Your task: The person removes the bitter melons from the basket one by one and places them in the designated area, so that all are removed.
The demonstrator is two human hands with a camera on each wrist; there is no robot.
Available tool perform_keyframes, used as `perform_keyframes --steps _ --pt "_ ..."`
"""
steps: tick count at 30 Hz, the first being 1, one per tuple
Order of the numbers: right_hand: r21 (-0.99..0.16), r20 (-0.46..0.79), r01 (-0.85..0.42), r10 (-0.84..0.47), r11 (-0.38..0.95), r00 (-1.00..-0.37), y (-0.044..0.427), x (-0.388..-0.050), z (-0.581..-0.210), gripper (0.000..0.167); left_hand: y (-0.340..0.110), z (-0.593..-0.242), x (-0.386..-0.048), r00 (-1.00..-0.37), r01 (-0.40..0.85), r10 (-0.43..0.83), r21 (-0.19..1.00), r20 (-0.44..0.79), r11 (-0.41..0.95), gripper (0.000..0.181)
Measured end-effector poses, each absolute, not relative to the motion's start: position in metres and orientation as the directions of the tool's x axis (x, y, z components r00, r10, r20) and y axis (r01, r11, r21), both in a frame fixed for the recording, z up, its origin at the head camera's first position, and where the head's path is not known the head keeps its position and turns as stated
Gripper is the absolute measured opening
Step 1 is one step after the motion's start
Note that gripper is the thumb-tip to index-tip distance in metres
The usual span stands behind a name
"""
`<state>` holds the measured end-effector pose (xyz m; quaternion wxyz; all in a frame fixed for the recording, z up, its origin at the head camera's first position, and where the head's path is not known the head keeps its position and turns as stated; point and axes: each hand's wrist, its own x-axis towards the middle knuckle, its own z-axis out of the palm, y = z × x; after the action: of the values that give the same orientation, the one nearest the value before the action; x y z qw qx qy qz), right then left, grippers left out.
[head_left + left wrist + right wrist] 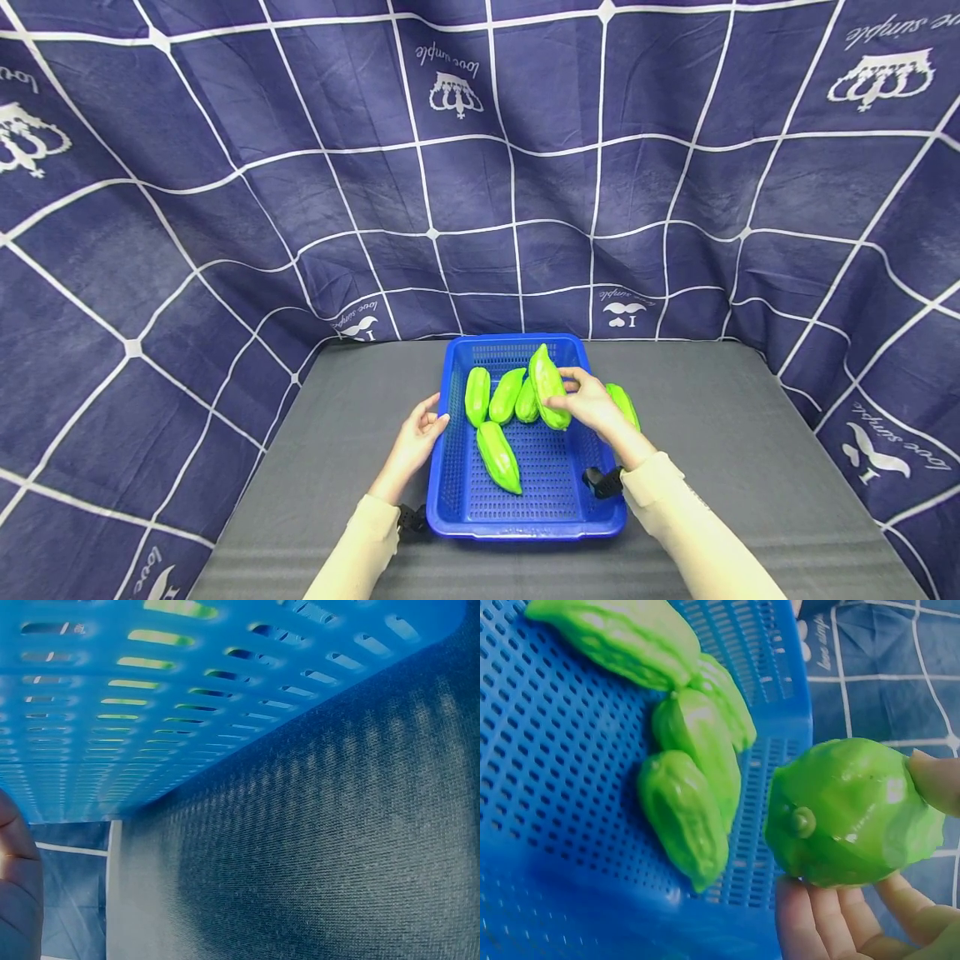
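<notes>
A blue plastic basket (527,530) with perforated walls stands on the table. Its left rim is held by my left hand (414,435), thumb at the edge and fingers along the outer side; the left wrist view catches only part of that hand beside the basket wall. My right hand (592,406) grips a bright green bitter gourd (847,817) between thumb and fingers, raised above the basket's right part. Inside lie several more bitter gourds, among them one at the left (477,397) and one nearer the front (498,457).
Another green gourd (622,404) lies on the grey table (352,392) just right of the basket, partly hidden by my right arm. A navy cloth with white lines (555,192) hangs behind and at both sides. Black wrist devices (602,482) sit near the basket's sides.
</notes>
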<state>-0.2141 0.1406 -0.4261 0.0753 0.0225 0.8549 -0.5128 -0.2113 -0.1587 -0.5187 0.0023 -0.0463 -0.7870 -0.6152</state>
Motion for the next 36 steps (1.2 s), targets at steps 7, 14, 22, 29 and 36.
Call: perform_keyframes --steps 7,14,22,29,36 --pt "-0.891 -0.127 0.127 0.029 0.436 -0.992 0.161 -0.214 -0.42 0.071 -0.159 -0.518 -0.212 -0.997 0.055 0.059 0.97 0.042 0.238 0.054" --pt "-0.912 -0.101 0.128 0.09 0.389 -0.991 0.183 -0.215 -0.42 0.068 -0.157 -0.512 -0.21 -0.997 0.046 0.069 0.977 0.032 0.208 0.055" --pt "-0.923 -0.117 0.163 0.149 0.349 -0.982 0.207 -0.218 -0.428 0.07 -0.158 -0.517 -0.211 -0.998 0.047 0.056 0.974 0.035 0.22 0.054" --pt "-0.908 -0.102 0.177 0.211 0.379 -0.972 0.228 -0.218 -0.435 0.067 -0.157 -0.518 -0.212 -0.998 0.05 0.059 0.973 0.038 0.226 0.053" --pt "-0.857 -0.085 0.217 0.286 0.468 -0.954 0.249 -0.216 -0.45 0.067 -0.157 -0.518 -0.212 -0.999 0.027 0.049 0.975 0.016 0.22 0.053"
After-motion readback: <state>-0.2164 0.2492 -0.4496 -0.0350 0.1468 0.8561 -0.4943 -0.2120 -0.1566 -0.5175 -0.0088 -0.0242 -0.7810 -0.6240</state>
